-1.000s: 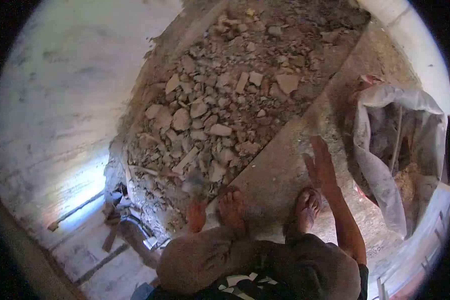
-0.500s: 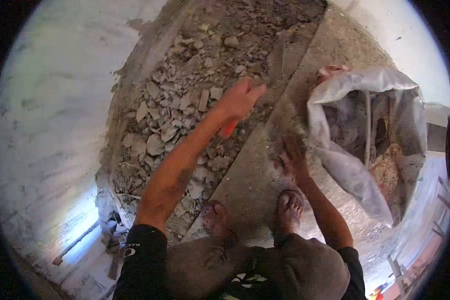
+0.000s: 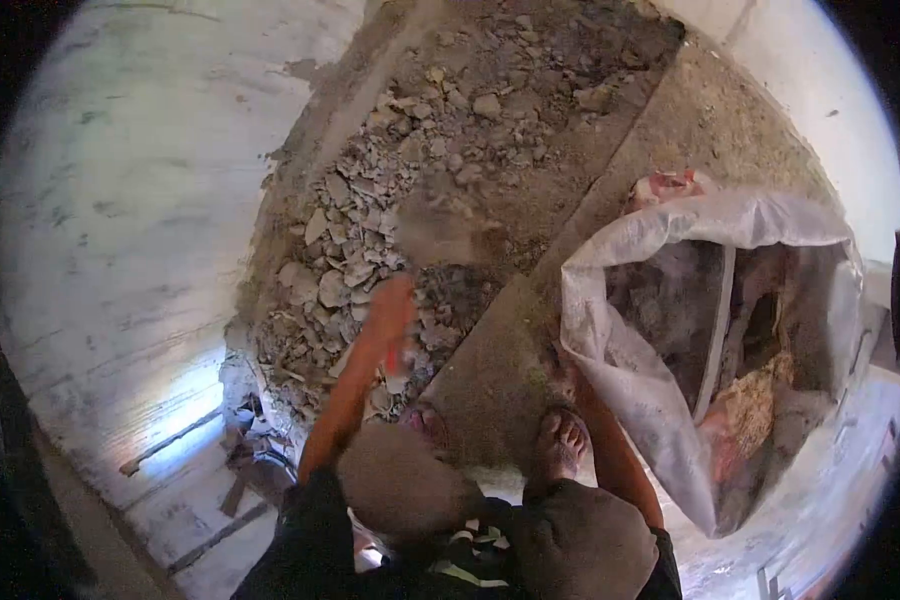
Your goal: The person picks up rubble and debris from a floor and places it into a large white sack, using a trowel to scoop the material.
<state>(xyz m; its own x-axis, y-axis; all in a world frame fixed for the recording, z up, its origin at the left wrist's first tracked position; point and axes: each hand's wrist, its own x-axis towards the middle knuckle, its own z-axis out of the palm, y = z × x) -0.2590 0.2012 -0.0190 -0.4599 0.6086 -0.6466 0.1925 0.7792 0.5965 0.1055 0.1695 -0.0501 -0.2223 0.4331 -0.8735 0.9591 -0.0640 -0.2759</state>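
My left hand (image 3: 390,305) is closed round the red handle of a trowel (image 3: 440,228), whose blade is blurred by motion over the broken rubble (image 3: 355,265). The handle's red end (image 3: 392,358) shows below the fist. At the lower left side of a big white woven sack (image 3: 620,375) is my right hand (image 3: 567,368), close against the sack's outside, with the fingers hidden. The sack's mouth gapes wide and its rim is folded over. Inside it are a pale strip (image 3: 715,330) and a yellowish, crumbly piece (image 3: 755,405).
A straight edge divides the rubble from the bare, dusty floor (image 3: 505,350), where my two sandalled feet (image 3: 565,440) stand. A pale wall (image 3: 140,200) rises on the left. Behind the sack lies a white and red bag (image 3: 670,186). Debris (image 3: 260,455) sits at lower left.
My left hand has drawn the trowel back over the rubble, towards my body. The sack's mouth has shifted left and nearer, beside my right hand, whose spread fingers showed earlier.
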